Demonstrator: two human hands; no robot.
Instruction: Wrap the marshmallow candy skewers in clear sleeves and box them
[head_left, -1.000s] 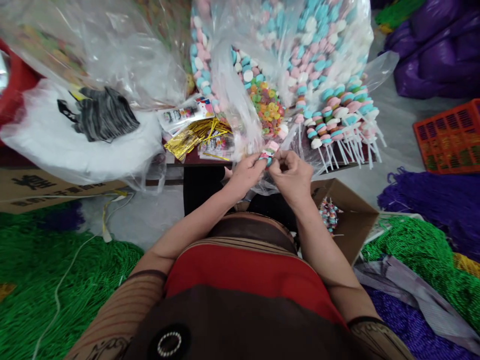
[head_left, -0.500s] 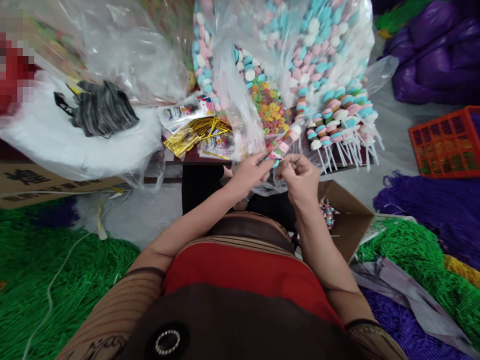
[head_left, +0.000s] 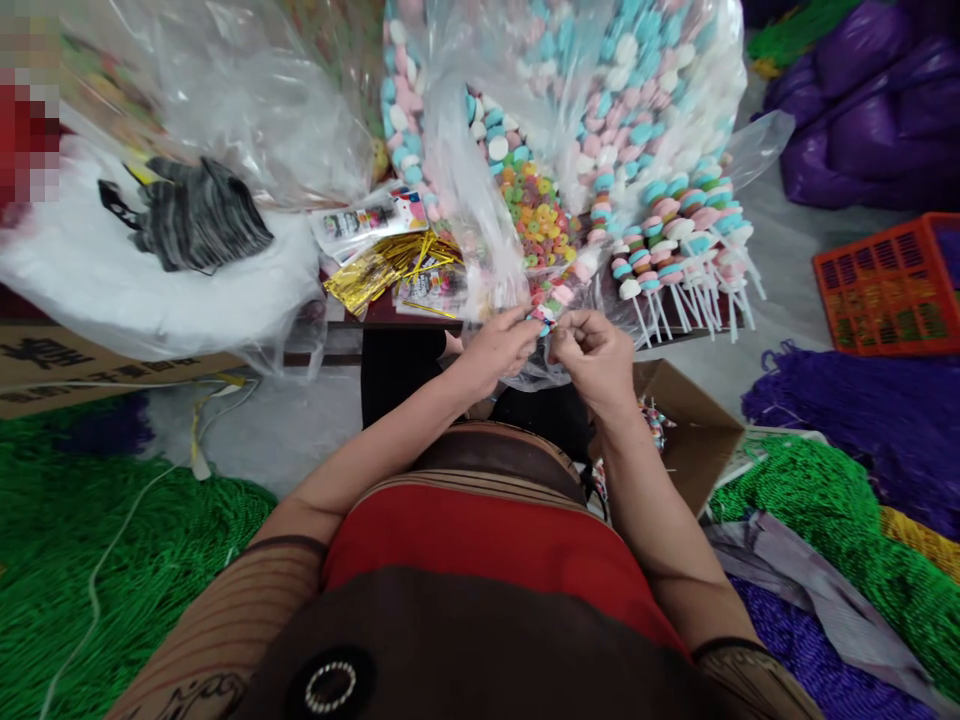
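A candy skewer [head_left: 561, 294] of pink, white and green pieces, seemingly in a clear printed wrapper, lies tilted over the table's front edge. My left hand [head_left: 496, 352] is closed around its near end, fingers wrapped from the left. Close by on the right, my right hand [head_left: 598, 358] pinches thumb against forefinger at that same end; what sits between those fingertips is too small to make out. Gold twist ties [head_left: 382, 265] and flat printed wrappers [head_left: 369, 222] lie left of the hands. Finished-looking candy skewers [head_left: 679, 235] with white sticks are piled to the right.
Behind the hands are ring gummies [head_left: 541, 215] and a big clear bag of marshmallows [head_left: 637, 90]. A cardboard box [head_left: 694, 430] stands below on the right, an orange crate [head_left: 885, 285] farther out. Grey striped gloves [head_left: 202, 215] lie on a white bag [head_left: 150, 290].
My right hand has shifted slightly left and turned at the skewer's near end. The skewer has dipped a little toward me; my left hand keeps its hold.
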